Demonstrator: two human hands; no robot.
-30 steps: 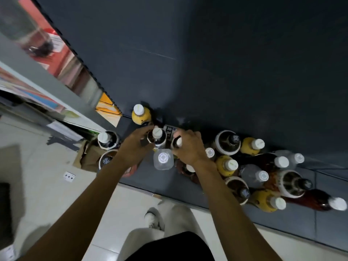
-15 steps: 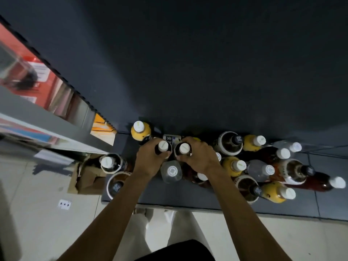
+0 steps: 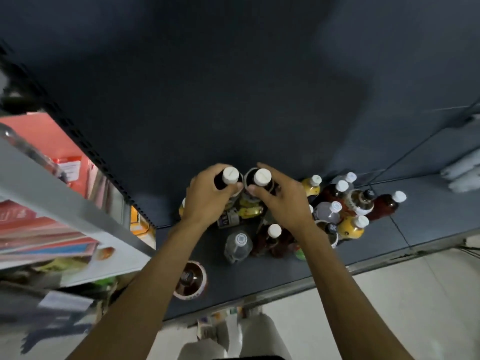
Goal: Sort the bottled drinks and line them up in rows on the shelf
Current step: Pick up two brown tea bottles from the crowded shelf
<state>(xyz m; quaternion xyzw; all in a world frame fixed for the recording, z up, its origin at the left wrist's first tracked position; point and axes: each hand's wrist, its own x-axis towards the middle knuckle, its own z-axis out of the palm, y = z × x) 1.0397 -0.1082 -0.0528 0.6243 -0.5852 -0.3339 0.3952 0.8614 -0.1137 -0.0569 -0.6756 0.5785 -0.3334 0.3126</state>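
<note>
My left hand [image 3: 207, 198] grips a dark bottle with a white cap [image 3: 230, 175] near its neck. Beside it, my right hand [image 3: 283, 201] grips a second dark white-capped bottle [image 3: 262, 177]. Both bottles are raised above the dark grey shelf [image 3: 428, 203], side by side and nearly touching. Below them stand a clear bottle [image 3: 238, 242] and a red-brown bottle [image 3: 274, 237]. A cluster of several yellow, dark and clear bottles [image 3: 345, 206] stands to the right. A dark bottle with a white and red label [image 3: 191, 280] stands near the shelf's front edge.
The shelf's dark back panel [image 3: 233, 87] rises behind the bottles. A grey shelf unit [image 3: 65, 203] with red and coloured packages is at the left. Pale floor tiles [image 3: 415, 294] and my trouser legs [image 3: 233, 341] lie below the shelf's front edge.
Both hands have lifted their bottles up off the shelf and toward the back panel. The camera has tilted, so the bottle cluster now sits lower right.
</note>
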